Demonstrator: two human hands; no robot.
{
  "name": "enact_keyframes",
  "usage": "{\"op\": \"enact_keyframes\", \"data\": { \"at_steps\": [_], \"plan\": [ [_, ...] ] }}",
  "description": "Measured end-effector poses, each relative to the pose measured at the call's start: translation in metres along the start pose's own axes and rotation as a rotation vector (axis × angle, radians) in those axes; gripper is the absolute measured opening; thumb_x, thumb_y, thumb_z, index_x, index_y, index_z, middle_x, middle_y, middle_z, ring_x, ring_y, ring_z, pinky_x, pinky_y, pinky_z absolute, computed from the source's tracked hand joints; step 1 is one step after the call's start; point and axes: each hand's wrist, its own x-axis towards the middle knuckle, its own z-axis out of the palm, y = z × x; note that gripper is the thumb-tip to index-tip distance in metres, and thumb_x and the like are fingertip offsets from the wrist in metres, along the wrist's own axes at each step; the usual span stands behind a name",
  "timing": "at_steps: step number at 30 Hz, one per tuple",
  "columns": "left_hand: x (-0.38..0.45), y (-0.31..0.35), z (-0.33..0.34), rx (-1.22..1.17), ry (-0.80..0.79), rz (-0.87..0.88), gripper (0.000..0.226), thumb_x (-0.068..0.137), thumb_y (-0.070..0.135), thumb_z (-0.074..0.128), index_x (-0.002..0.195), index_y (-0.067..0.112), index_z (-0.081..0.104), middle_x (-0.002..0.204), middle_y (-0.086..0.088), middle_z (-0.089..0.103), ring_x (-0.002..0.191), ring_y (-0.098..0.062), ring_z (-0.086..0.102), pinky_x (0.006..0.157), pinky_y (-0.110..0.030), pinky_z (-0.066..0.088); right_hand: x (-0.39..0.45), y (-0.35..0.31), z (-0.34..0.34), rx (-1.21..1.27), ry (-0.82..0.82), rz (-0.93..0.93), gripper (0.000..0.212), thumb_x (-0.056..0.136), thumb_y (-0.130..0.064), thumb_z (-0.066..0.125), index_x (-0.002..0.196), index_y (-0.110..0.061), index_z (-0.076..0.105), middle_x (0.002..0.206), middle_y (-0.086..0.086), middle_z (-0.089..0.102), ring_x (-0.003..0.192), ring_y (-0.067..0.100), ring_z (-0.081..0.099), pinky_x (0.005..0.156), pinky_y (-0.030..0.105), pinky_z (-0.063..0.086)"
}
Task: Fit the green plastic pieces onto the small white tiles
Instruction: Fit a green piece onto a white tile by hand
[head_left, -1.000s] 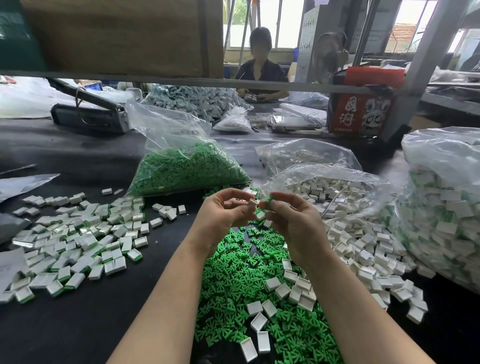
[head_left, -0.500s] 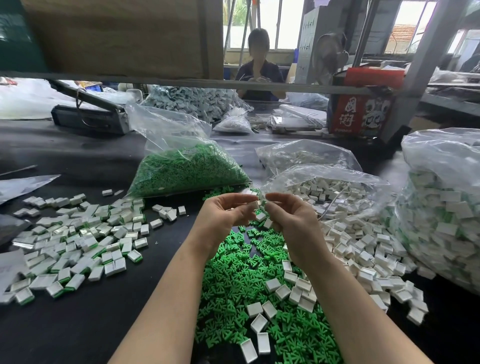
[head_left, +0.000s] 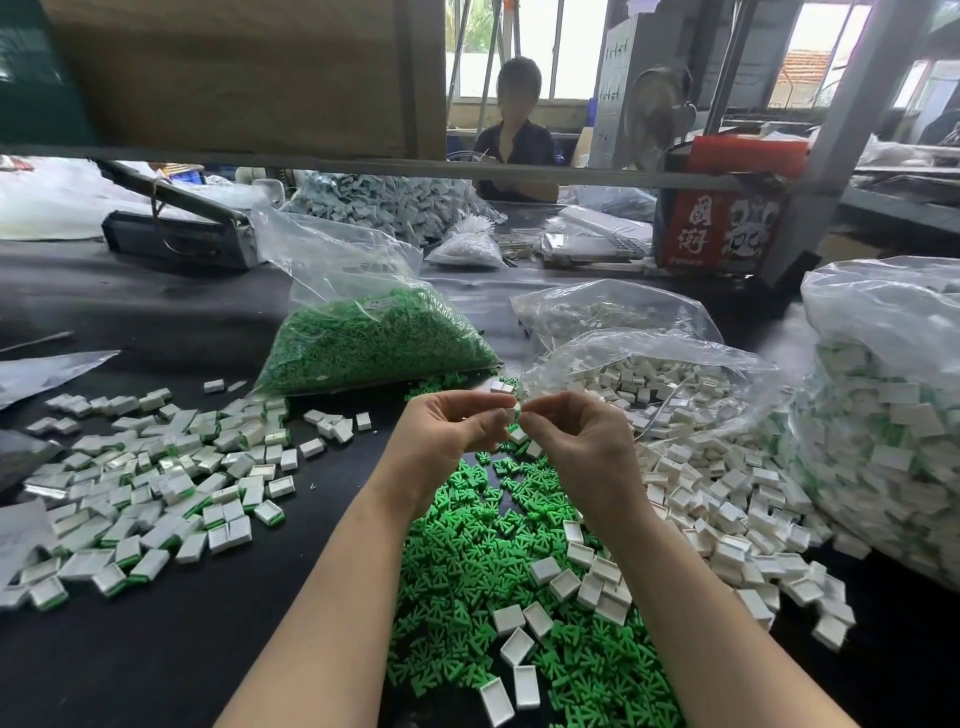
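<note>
Both hands raised above the green pile (head_left: 488, 582), fingertips meeting. Left hand (head_left: 447, 431) curled, thumb and forefinger pinching a small white tile (head_left: 511, 414) from the left. Right hand (head_left: 576, 441) curled too, fingertips pinched on the same tile from the right, knuckles up. Tile held between the two hands, clear of the table (head_left: 171, 654); a sliver of green at its edge, too small to tell whether a piece is seated or only pressed against it. Remaining fingers of each hand folded toward the palm, holding nothing visible.

Below the wrists, loose green pieces heaped on the dark table, with bare white tiles (head_left: 582, 571) scattered over and beside them. Left of the forearms, a spread of finished tiles (head_left: 150, 483), white with green edges. Behind the hands, a clear bag of green pieces (head_left: 374, 348), lying on its side. Right of it, an open bag of white tiles (head_left: 654, 384) spilling toward the pile. At the far right, a big bag of finished tiles (head_left: 893, 447). Across the table, another person (head_left: 517, 140) seated.
</note>
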Motion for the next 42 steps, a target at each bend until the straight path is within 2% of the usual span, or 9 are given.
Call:
{"op": "enact_keyframes", "data": {
  "at_steps": [5, 7, 9, 13, 16, 20, 29, 38, 42],
  "plan": [
    [0.000, 0.001, -0.004, 0.020, -0.020, 0.035, 0.018, 0.072, 0.019, 0.077, 0.090, 0.019, 0.081, 0.088, -0.011, 0.077, 0.074, -0.015, 0.071, 0.069, -0.020, 0.055, 0.001, 0.003, -0.002, 0.024, -0.044, 0.058, 0.013, 0.089, -0.013, 0.068, 0.100, -0.007, 0.066, 0.082, 0.009, 0.069, 0.062, 0.001, 0.063, 0.057, 0.014, 0.048],
    [0.001, 0.000, -0.003, 0.038, -0.023, 0.054, 0.018, 0.072, 0.020, 0.077, 0.090, 0.019, 0.080, 0.089, -0.010, 0.077, 0.075, -0.014, 0.072, 0.069, -0.019, 0.054, 0.002, 0.006, -0.002, -0.111, -0.115, 0.057, 0.010, 0.095, -0.017, 0.060, 0.094, -0.009, 0.064, 0.077, 0.007, 0.067, 0.056, -0.002, 0.057, 0.053, 0.014, 0.045],
    [0.002, -0.002, -0.001, 0.069, -0.032, 0.059, 0.018, 0.071, 0.022, 0.077, 0.088, 0.019, 0.079, 0.087, -0.007, 0.077, 0.076, -0.012, 0.072, 0.069, -0.018, 0.054, 0.002, 0.007, 0.000, -0.237, -0.164, 0.031, 0.019, 0.100, -0.018, 0.052, 0.082, -0.016, 0.060, 0.071, 0.002, 0.062, 0.051, -0.003, 0.051, 0.050, 0.013, 0.040],
    [0.002, -0.004, -0.001, 0.154, -0.066, 0.005, 0.020, 0.074, 0.025, 0.076, 0.089, 0.012, 0.072, 0.075, -0.003, 0.074, 0.066, -0.011, 0.067, 0.062, -0.020, 0.053, 0.002, 0.006, 0.000, -0.196, -0.167, 0.014, 0.032, 0.102, -0.014, 0.046, 0.070, -0.019, 0.049, 0.062, -0.005, 0.047, 0.050, 0.002, 0.038, 0.049, 0.019, 0.033],
    [0.001, -0.003, -0.003, 0.257, -0.151, -0.054, 0.013, 0.090, 0.019, 0.066, 0.089, 0.006, 0.066, 0.067, -0.003, 0.068, 0.056, -0.012, 0.060, 0.055, -0.020, 0.049, 0.003, 0.007, -0.002, -0.181, -0.180, 0.027, 0.032, 0.101, -0.012, 0.044, 0.070, -0.016, 0.046, 0.061, -0.005, 0.044, 0.055, 0.009, 0.038, 0.055, 0.029, 0.033],
    [-0.003, -0.002, 0.005, 0.301, -0.267, -0.108, 0.027, 0.103, 0.019, 0.047, 0.080, 0.011, 0.058, 0.063, -0.002, 0.056, 0.054, -0.012, 0.048, 0.050, -0.021, 0.038, 0.001, 0.006, -0.001, -0.196, -0.189, 0.041, 0.034, 0.101, -0.011, 0.043, 0.068, -0.018, 0.046, 0.062, -0.002, 0.046, 0.053, 0.006, 0.037, 0.053, 0.026, 0.032],
    [-0.003, -0.004, 0.007, 0.232, -0.300, -0.118, 0.016, 0.091, 0.028, 0.049, 0.077, 0.023, 0.056, 0.060, 0.011, 0.042, 0.049, -0.002, 0.034, 0.046, -0.012, 0.029, 0.001, 0.004, -0.001, 0.039, -0.301, 0.248, 0.033, 0.102, -0.009, 0.041, 0.073, -0.017, 0.054, 0.051, -0.013, 0.044, 0.047, 0.002, 0.039, 0.047, 0.015, 0.032],
    [-0.003, -0.005, 0.009, 0.346, -0.298, -0.119, 0.017, 0.106, 0.017, 0.038, 0.101, 0.013, 0.054, 0.064, 0.007, 0.038, 0.056, -0.004, 0.031, 0.048, -0.018, 0.027, -0.001, 0.000, 0.000, -0.014, -0.300, 0.215, 0.031, 0.102, -0.009, 0.042, 0.075, -0.017, 0.053, 0.055, -0.010, 0.043, 0.044, -0.003, 0.037, 0.046, 0.012, 0.032],
    [-0.005, -0.004, 0.006, 0.367, -0.324, -0.146, 0.020, 0.106, 0.019, 0.039, 0.097, 0.018, 0.057, 0.064, 0.012, 0.044, 0.057, -0.003, 0.034, 0.051, -0.016, 0.030, -0.001, -0.001, 0.000, -0.045, -0.320, 0.212, 0.031, 0.102, -0.008, 0.043, 0.075, -0.018, 0.054, 0.050, -0.015, 0.046, 0.043, -0.004, 0.039, 0.046, 0.010, 0.032]
  ]
}}
